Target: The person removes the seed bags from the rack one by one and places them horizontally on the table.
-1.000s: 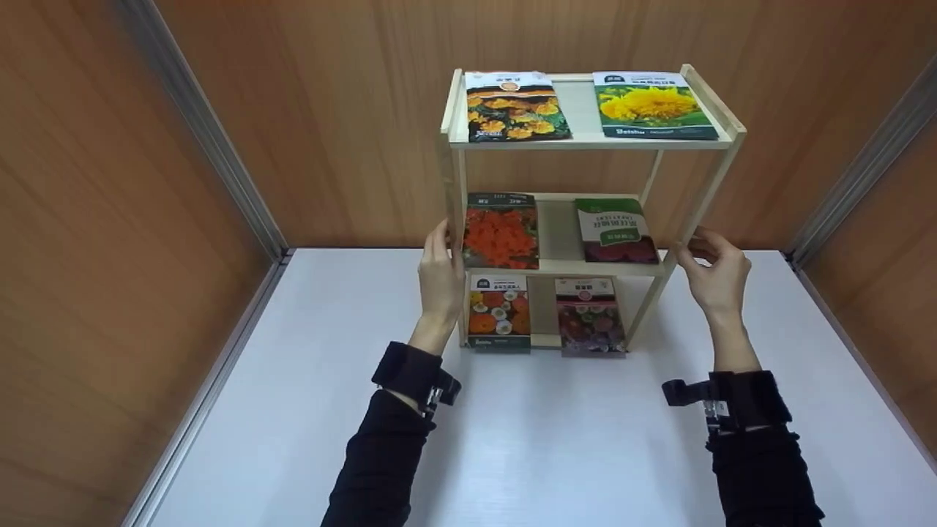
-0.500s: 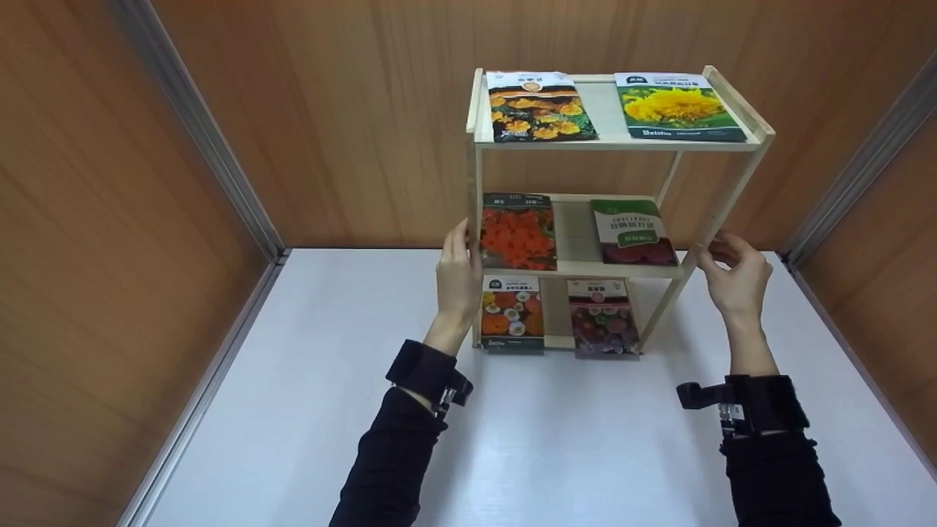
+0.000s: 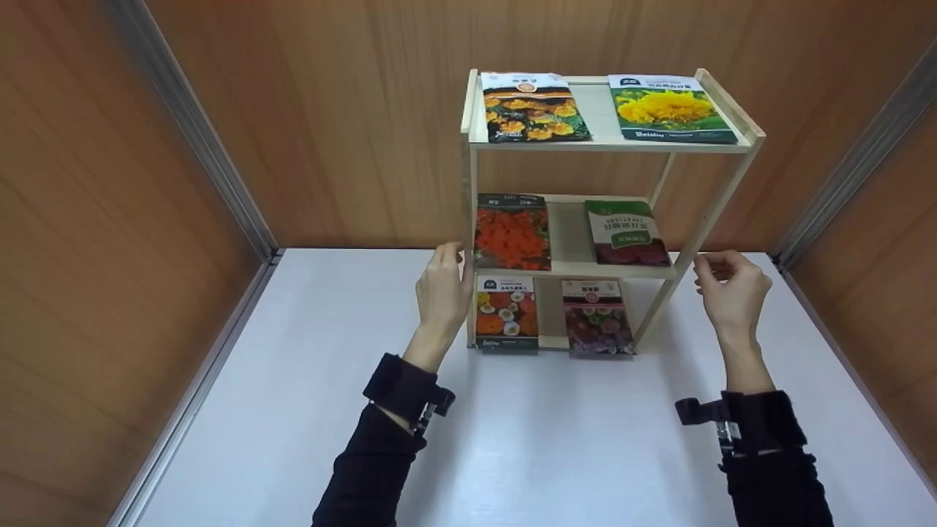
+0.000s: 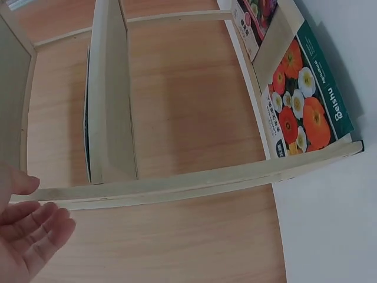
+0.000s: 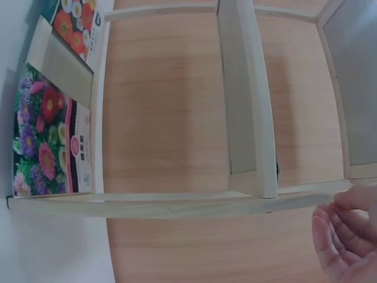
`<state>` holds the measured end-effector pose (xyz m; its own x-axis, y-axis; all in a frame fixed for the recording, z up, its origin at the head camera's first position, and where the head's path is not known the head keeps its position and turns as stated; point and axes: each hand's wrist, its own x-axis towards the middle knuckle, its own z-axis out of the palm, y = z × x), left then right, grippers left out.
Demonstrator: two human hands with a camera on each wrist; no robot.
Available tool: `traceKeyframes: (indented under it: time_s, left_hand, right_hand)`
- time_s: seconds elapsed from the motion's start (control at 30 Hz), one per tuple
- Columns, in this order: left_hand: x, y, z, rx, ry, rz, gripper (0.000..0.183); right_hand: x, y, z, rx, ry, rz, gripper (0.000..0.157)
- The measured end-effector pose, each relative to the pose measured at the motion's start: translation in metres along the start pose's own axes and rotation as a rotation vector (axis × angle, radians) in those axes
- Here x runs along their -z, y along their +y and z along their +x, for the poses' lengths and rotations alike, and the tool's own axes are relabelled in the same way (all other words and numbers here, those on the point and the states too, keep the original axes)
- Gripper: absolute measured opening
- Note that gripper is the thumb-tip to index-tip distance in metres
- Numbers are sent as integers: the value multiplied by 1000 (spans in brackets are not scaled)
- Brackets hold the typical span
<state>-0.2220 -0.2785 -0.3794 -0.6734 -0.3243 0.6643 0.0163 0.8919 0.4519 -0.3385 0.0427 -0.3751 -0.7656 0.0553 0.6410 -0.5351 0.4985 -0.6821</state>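
A pale wooden three-tier shelf (image 3: pixel 610 146) stands on the white table near the back wall. Its top tier bears an orange-flower seed packet (image 3: pixel 538 117) and a yellow-flower seed packet (image 3: pixel 666 108). A red-flower packet (image 3: pixel 512 234) and a green-and-white packet (image 3: pixel 628 230) lie on the middle tier. At the bottom are a poppy packet (image 3: pixel 507 315) and a purple-flower packet (image 3: pixel 599 320). My left hand (image 3: pixel 443 289) is beside the left upright, fingers loosely bent and holding nothing. Just off the right upright, my right hand (image 3: pixel 734 296) has loosely curled fingers around no object.
Wooden panels (image 3: pixel 329 146) enclose the table (image 3: pixel 556 439) at the back and both sides, with metal corner posts (image 3: pixel 208 139) between them. The bottom packets overhang the shelf's front edge. Black camera straps (image 3: pixel 402 388) circle both wrists.
The shelf slid right with both hands on its sides between the first two frames. Since then the hands have let go and drawn slightly outward and back; the packets keep their places.
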Motion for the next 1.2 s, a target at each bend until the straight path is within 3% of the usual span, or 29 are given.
traceKeyframes:
  time_s: [0.23, 0.47, 0.87, 1.03, 1.2]
  left_hand:
    - [8, 11, -19, -5, -95, 63, 24]
    - [34, 35, -14, -88, -169, 35, 31]
    - [93, 84, 32, -130, -324, -82, 34]
    - [112, 103, 59, -89, -356, -107, 37]
    - [118, 119, 84, -3, -354, -108, 39]
  right_hand:
    - [4, -15, -18, 19, -99, -9, 12]
    - [12, -48, -17, 101, -194, -21, 13]
    - [23, -123, 18, 211, -373, -76, 19]
    - [24, -159, 42, 223, -420, -89, 23]
    - [18, -192, 64, 169, -475, -89, 30]
